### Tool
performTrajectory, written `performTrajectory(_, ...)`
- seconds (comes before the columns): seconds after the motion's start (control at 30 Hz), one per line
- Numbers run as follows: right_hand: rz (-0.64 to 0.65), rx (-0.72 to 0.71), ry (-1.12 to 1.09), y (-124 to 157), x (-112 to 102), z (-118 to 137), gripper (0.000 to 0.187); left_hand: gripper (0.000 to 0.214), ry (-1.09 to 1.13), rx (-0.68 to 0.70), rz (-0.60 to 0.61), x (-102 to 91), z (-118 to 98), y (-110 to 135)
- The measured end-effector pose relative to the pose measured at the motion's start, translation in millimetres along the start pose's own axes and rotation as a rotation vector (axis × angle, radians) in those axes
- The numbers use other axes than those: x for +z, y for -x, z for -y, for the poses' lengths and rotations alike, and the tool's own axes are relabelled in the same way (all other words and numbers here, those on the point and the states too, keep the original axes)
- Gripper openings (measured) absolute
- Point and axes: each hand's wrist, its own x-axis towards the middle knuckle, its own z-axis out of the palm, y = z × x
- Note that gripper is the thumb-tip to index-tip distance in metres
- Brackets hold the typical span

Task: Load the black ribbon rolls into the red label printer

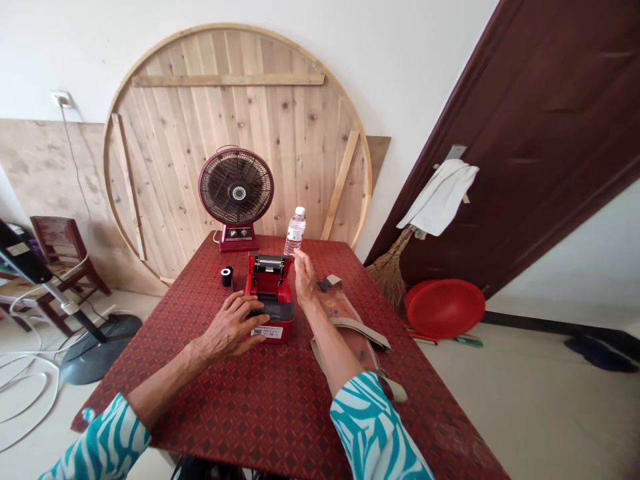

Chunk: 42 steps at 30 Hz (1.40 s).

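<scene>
A small red and black machine that looks like a label printer (271,331) stands on the table with its lid (271,267) raised. My left hand (235,325) lies over the left front of the printer, fingers stretched across its dark top. Upright at the right side of the lid is my right hand (305,279), its fingers extended and touching or very near the lid's edge. No object shows in either palm. Left of the printer sits a small black roll with a white core (227,276). The inside of the printer is partly covered by my left fingers.
Behind the printer are a red fan (237,193) and a water bottle (295,232). A clear pouch with beige straps (345,307) lies under my right forearm on the patterned red table (210,413). Red basins (445,308) and a broom (390,273) are right of it.
</scene>
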Motion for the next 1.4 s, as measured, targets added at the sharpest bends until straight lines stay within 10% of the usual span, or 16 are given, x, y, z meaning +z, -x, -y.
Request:
performTrajectory(0.67, 0.090, -0.225, 0.169, 82, -28, 16, 0.033, 0.032, -0.030, -0.073, -0.022, -0.5, -3, 4)
performTrajectory(1.4, 0.087, -0.431, 0.397, 98, -32, 0, 0.034, 0.044, 0.002, -0.095, -0.047, 2.2, -9, 9)
